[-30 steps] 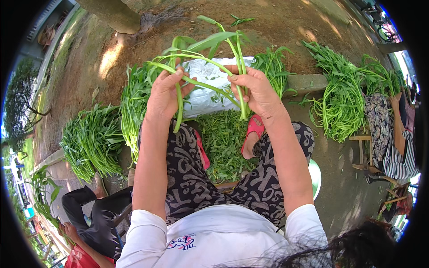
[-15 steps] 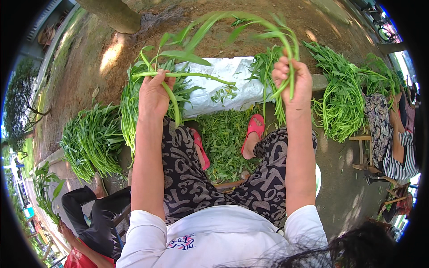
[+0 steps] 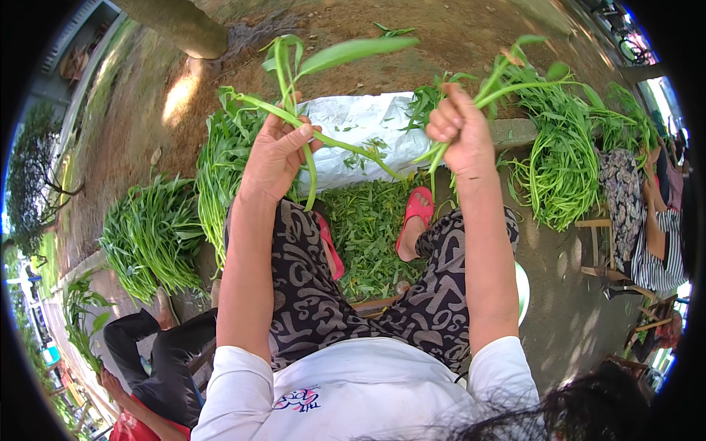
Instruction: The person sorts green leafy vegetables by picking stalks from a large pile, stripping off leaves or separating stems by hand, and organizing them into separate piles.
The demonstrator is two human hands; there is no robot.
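My left hand [image 3: 278, 151] is closed on a few water spinach stems [image 3: 283, 77], thumb pressed on top; one long stem slants down to the right and a big leaf stretches right at the top. In my closed right hand [image 3: 462, 131] are more water spinach stems [image 3: 507, 90], their leafy ends out to the right and cut ends below the fist. Both hands are raised over a white plastic sack [image 3: 360, 121] with a few loose leaves on it. Between my pink shoes, torn leaves [image 3: 368, 235] cover the ground.
Bundles of water spinach [image 3: 151, 235] lean at the left, with a bigger pile [image 3: 562, 162] at the right. A seated person in black trousers [image 3: 173, 345] is close on my left; another in a striped top [image 3: 658, 257] sits at right. A tree trunk [image 3: 176, 26] rises beyond.
My right hand has turned; its stems, which arched left overhead, now point right. My left hand has shifted slightly right, and its stems stand more upright. At left, the other person's held greens have moved slightly.
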